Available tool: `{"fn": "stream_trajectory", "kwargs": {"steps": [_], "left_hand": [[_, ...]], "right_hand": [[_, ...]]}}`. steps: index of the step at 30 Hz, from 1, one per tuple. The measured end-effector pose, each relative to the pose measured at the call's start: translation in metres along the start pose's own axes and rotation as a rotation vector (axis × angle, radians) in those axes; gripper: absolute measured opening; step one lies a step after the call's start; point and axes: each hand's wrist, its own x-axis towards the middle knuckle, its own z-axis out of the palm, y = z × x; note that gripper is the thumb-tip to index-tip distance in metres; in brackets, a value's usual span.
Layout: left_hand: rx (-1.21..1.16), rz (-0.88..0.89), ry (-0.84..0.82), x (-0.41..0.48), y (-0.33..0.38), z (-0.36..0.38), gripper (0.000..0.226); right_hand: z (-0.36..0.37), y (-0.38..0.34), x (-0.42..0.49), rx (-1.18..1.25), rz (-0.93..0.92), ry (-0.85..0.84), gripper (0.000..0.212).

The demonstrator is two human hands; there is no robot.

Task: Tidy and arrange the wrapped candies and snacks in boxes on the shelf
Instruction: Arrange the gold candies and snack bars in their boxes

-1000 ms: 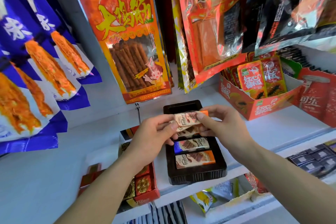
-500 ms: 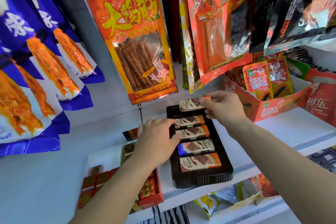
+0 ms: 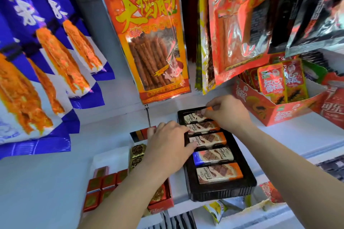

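Note:
A black tray on the white shelf holds a row of several wrapped chocolate bars. My right hand pinches the farthest bar at its orange end, laying it at the back of the tray. My left hand rests palm down on the tray's left rim, its fingertips touching the second bar and third bar. A blue-ended bar and an orange-ended bar lie nearer the front.
A red box of gold and red wrapped candies sits left of the tray, partly under my left arm. A red carton of snack packets stands at the right. Large snack bags hang above the shelf.
My right hand has carried a chocolate bar from mid-air down to the back of the tray. My left hand let go of it and dropped onto the tray's left side.

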Motion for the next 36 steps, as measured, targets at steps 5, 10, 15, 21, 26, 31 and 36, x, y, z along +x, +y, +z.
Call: {"fn": "stream_trajectory", "kwargs": {"steps": [5, 10, 15, 21, 26, 31, 36], "left_hand": [[0.007, 0.01, 0.006, -0.001, -0.001, 0.0, 0.055], [0.039, 0.019, 0.019, -0.001, 0.0, 0.001, 0.054], [0.049, 0.036, 0.02, -0.004, -0.001, -0.001, 0.055], [-0.134, -0.027, 0.095, -0.059, -0.019, -0.029, 0.063], [-0.146, -0.312, 0.196, -0.125, -0.074, -0.041, 0.076], [-0.308, -0.494, -0.071, -0.156, -0.104, -0.023, 0.118], [-0.297, -0.418, -0.046, -0.159, -0.099, -0.01, 0.103]], "right_hand": [[0.012, 0.001, 0.001, -0.074, -0.099, 0.1, 0.018], [0.012, 0.008, 0.0, -0.18, -0.201, 0.037, 0.016], [-0.002, -0.001, -0.015, -0.44, -0.305, -0.132, 0.037], [-0.017, -0.02, -0.084, -0.27, -0.236, -0.035, 0.032], [-0.031, -0.032, -0.154, -0.385, -0.069, -0.093, 0.061], [-0.035, -0.037, -0.18, -0.255, 0.214, -0.257, 0.116], [-0.015, -0.036, -0.186, -0.398, 0.185, -0.196, 0.121]]}}
